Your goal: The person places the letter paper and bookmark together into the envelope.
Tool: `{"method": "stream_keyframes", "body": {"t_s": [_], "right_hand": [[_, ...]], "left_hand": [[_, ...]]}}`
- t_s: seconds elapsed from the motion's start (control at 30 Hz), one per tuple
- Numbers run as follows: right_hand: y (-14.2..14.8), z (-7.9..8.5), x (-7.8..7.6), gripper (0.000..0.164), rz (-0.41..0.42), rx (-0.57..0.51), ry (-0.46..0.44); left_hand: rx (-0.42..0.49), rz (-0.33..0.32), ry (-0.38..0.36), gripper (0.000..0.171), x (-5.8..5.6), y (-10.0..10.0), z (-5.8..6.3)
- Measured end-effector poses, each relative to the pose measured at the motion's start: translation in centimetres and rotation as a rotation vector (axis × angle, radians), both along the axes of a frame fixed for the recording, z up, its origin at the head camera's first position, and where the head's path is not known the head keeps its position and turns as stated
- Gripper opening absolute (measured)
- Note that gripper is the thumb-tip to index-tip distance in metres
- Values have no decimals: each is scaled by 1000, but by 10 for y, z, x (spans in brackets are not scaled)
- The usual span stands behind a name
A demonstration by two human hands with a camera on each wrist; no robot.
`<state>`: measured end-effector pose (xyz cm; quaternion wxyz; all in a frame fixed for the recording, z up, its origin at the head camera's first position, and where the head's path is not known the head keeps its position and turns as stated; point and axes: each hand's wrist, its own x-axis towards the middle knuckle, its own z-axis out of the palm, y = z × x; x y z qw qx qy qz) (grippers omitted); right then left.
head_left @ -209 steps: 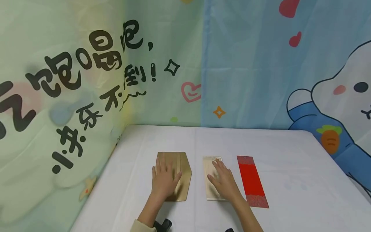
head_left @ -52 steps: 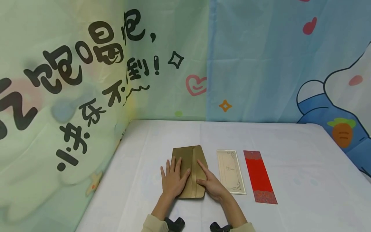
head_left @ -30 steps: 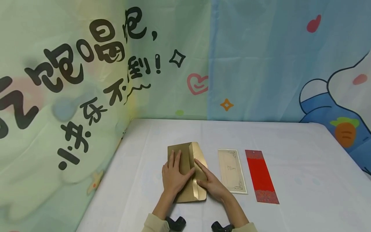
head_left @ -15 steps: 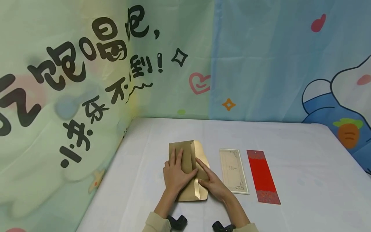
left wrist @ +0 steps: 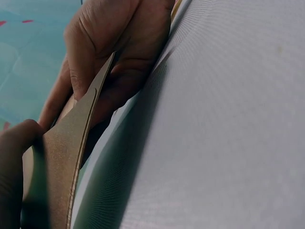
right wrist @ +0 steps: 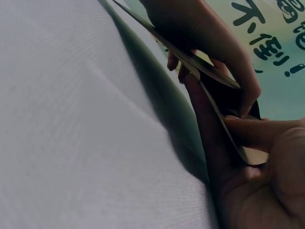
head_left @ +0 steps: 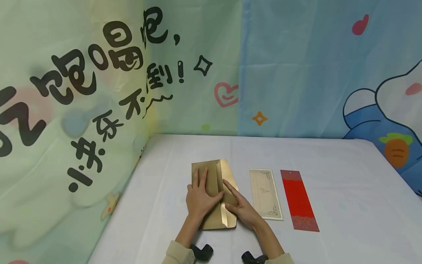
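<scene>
A gold paper envelope (head_left: 211,220) stands slightly raised from the white cloth, its flap (head_left: 226,171) folded out to the right. My left hand (head_left: 199,200) grips its body, two fingers spread over the upper face and the thumb at the mouth edge. In the right wrist view the left thumb reaches into the mouth, which gapes dark. My right hand (head_left: 245,211) pinches the flap side between fingers above and below the paper. From the left wrist, the envelope (left wrist: 66,152) appears edge-on, tilted, with the right hand (left wrist: 119,38) beyond it.
To the right of the hands lies a cream card (head_left: 266,194) with ornamental corners. Farther right is a long red strip (head_left: 299,200) with patterned ends. A white cloth (head_left: 346,205) covers the table; printed curtains hang behind and at left.
My right hand left the cream card and came to the envelope, which shifted right. The flap then swung out rightward and the mouth parted. Over the last half second almost nothing moved.
</scene>
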<state>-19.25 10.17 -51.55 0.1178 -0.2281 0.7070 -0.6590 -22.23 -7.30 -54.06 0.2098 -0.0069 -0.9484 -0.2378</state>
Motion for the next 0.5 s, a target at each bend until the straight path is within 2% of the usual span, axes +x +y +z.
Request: {"method": "stream_keyframes", "body": {"t_s": [0.13, 0.23, 0.37, 0.5], "right_hand": [[0, -5, -2, 75, 3, -22, -29], [0, -14, -5, 77, 11, -36, -39], [1, -27, -10, 78, 12, -40, -29], [1, -30, -11, 79, -9, -27, -46]], "left_hand": [[7, -2, -39, 93, 1, -1, -1], [-1, -2, -55, 91, 2, -1, 0], [-19, -8, -52, 89, 5, -1, 1], [-19, -11, -50, 89, 5, -1, 1]]}}
